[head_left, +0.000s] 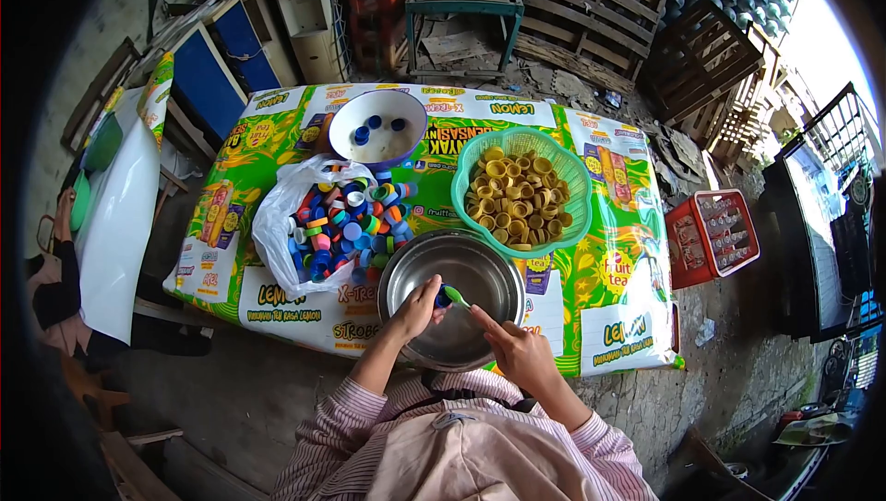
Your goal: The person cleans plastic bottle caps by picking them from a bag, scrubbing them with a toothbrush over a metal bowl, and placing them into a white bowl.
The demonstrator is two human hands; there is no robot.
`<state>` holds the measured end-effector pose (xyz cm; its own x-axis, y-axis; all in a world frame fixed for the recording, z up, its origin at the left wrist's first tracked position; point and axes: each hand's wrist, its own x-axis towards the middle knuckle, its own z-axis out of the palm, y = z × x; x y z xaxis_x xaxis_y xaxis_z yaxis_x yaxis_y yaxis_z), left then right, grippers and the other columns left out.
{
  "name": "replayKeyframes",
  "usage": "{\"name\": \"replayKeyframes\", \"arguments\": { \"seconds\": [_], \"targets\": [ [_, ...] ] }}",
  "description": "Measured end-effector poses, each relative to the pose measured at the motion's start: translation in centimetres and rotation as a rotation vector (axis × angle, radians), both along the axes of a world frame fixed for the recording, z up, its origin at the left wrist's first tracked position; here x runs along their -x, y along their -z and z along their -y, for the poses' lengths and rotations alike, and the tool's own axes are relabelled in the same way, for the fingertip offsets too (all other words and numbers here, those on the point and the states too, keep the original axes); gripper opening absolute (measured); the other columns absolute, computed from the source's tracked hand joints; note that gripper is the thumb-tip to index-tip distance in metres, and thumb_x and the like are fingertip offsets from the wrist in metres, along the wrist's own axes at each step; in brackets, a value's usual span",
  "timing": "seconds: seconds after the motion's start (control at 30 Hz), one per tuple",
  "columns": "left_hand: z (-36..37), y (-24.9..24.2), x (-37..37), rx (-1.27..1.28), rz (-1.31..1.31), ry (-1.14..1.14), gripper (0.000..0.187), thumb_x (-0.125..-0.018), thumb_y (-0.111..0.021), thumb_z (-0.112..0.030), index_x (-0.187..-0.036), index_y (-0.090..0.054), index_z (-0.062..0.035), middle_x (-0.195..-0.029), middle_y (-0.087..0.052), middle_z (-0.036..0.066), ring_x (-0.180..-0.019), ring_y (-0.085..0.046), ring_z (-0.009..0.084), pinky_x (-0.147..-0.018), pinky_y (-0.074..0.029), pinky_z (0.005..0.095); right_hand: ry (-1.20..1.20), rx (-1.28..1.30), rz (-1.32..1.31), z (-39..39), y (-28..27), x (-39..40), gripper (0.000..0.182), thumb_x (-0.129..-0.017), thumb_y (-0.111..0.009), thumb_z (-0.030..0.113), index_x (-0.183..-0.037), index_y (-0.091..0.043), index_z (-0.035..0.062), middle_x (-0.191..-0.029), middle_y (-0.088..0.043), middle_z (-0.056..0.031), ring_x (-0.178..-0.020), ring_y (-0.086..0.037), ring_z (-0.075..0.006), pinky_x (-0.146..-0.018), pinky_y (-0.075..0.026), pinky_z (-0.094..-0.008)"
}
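My left hand (417,311) is closed around a dark blue bottle cap (443,297) above the steel bowl (498,270). My right hand (519,350) grips a slim tool (456,296), green at the end that meets the cap; its exact kind is too small to tell. To the left, a white plastic bag (273,224) spills bottle caps (351,231) of many colours. A green plastic basket (461,164) beyond the steel bowl is piled with yellowish cap pieces (519,195). Farther back, a white bowl (392,113) contains a few dark blue caps (362,135).
A printed green and yellow cover (620,261) lies over the table. Right of it stands a red crate (681,243) on the floor. Behind are a small metal-framed table (461,3) and wooden pallets (595,12). Another person's hand (65,215) shows at far left beside a green bowl (81,201).
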<state>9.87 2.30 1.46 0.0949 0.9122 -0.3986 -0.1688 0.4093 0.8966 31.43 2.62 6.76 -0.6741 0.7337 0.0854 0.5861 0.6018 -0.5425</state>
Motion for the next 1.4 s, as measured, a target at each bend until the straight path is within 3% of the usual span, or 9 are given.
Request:
{"name": "replayKeyframes", "arguments": {
  "seconds": [0.23, 0.73, 0.93, 1.0, 1.07, 1.1, 1.2, 1.27, 1.4],
  "targets": [
    [-0.7, -0.6, -1.2, 0.111, 0.659, -0.215, 0.047, -0.095, -0.033, -0.041, -0.099, -0.052, 0.0010, -0.071, -0.049, 0.004, -0.065, -0.046, 0.0122, -0.064, -0.040, 0.0264, 0.054, 0.015, -0.198, 0.2, 0.1, 1.0, 0.055, -0.085, -0.052, 0.013, -0.136, -0.033, 0.0208, -0.063, -0.052, -0.0099, -0.044, -0.052, -0.0290, -0.040, -0.041, -0.0408],
    [0.2, -0.1, -2.1, -0.026, 0.833, -0.314, 0.043, -0.095, -0.036, -0.036, -0.102, -0.050, 0.0039, -0.079, -0.051, 0.004, -0.068, -0.046, 0.0111, -0.069, -0.041, 0.0264, 0.114, 0.286, -0.333, 0.4, 0.7, 2.2, 0.055, -0.084, -0.052, 0.007, -0.135, -0.033, 0.0160, -0.081, -0.060, -0.0235, -0.062, -0.059, -0.0384, -0.053, -0.046, -0.0430],
    [0.4, 0.7, -2.3, -0.089, 0.790, -0.354, 0.031, -0.094, -0.042, -0.031, -0.107, -0.050, -0.0044, -0.085, -0.053, 0.003, -0.079, -0.051, 0.0111, -0.073, -0.043, 0.0258, 0.064, 0.330, -0.330, 0.5, 0.3, 1.7, 0.056, -0.083, -0.052, 0.004, -0.135, -0.033, 0.0140, -0.081, -0.059, -0.0269, -0.064, -0.059, -0.0410, -0.053, -0.046, -0.0422],
    [0.6, 0.4, -2.8, -0.109, 0.704, -0.383, 0.028, -0.093, -0.045, -0.029, -0.109, -0.050, -0.0060, -0.089, -0.054, 0.002, -0.085, -0.053, 0.0105, -0.076, -0.043, 0.0256, 0.060, 0.311, -0.379, 0.3, 1.6, 1.5, 0.053, -0.087, -0.049, 0.006, -0.136, -0.030, 0.0153, -0.068, -0.058, -0.0176, -0.050, -0.056, -0.0301, -0.044, -0.042, -0.0352],
    [0.4, -1.0, -3.9, -0.300, 0.413, -0.483, 0.028, -0.091, -0.051, -0.021, -0.114, -0.049, -0.0059, -0.099, -0.055, 0.002, -0.094, -0.053, 0.0090, -0.082, -0.043, 0.0248, 0.190, 1.146, -0.749, -0.1, 0.2, 1.5, 0.049, -0.092, -0.044, 0.010, -0.137, -0.027, 0.0172, -0.057, -0.047, -0.0036, -0.039, -0.042, -0.0132, -0.037, -0.032, -0.0247],
    [0.4, -0.7, -3.6, -0.338, 0.231, -0.451, 0.031, -0.090, -0.052, -0.016, -0.118, -0.047, -0.0045, -0.105, -0.054, 0.001, -0.097, -0.052, 0.0082, -0.088, -0.041, 0.0244, 0.200, 1.292, -0.787, -0.2, -0.9, 1.3, 0.046, -0.095, -0.038, 0.012, -0.138, -0.023, 0.0189, -0.055, -0.035, 0.0044, -0.040, -0.028, -0.0039, -0.036, -0.023, -0.0180],
    [0.2, -1.1, -3.7, -0.424, 0.166, -0.406, 0.031, -0.089, -0.053, -0.009, -0.118, -0.047, -0.0028, -0.107, -0.054, 0.002, -0.098, -0.052, 0.0080, -0.087, -0.043, 0.0249, 0.136, 1.488, -0.813, -0.7, -1.5, 0.3, 0.046, -0.095, -0.038, 0.014, -0.138, -0.023, 0.0185, -0.056, -0.038, 0.0028, -0.039, -0.029, -0.0048, -0.035, -0.024, -0.0181],
    [0.3, -1.0, -3.5, -0.391, 0.138, -0.387, 0.028, -0.091, -0.050, -0.013, -0.117, -0.048, -0.0025, -0.104, -0.054, 0.002, -0.095, -0.052, 0.0080, -0.084, -0.045, 0.0257, 0.117, 1.472, -0.793, -1.1, -1.1, -0.2, 0.046, -0.095, -0.039, 0.013, -0.138, -0.023, 0.0179, -0.056, -0.038, 0.0022, -0.039, -0.028, -0.0052, -0.035, -0.023, -0.0197],
    [0.6, 0.2, -3.2, -0.229, 0.428, -0.319, 0.033, -0.097, -0.035, -0.024, -0.113, -0.052, -0.0022, -0.104, -0.057, 0.006, -0.093, -0.056, 0.0124, -0.079, -0.046, 0.0272, -0.099, 0.802, -0.516, -1.5, 1.2, -1.4, 0.048, -0.092, -0.046, 0.015, -0.137, -0.029, 0.0175, -0.056, -0.048, -0.0023, -0.036, -0.040, -0.0138, -0.035, -0.030, -0.0311]
  ]
}}
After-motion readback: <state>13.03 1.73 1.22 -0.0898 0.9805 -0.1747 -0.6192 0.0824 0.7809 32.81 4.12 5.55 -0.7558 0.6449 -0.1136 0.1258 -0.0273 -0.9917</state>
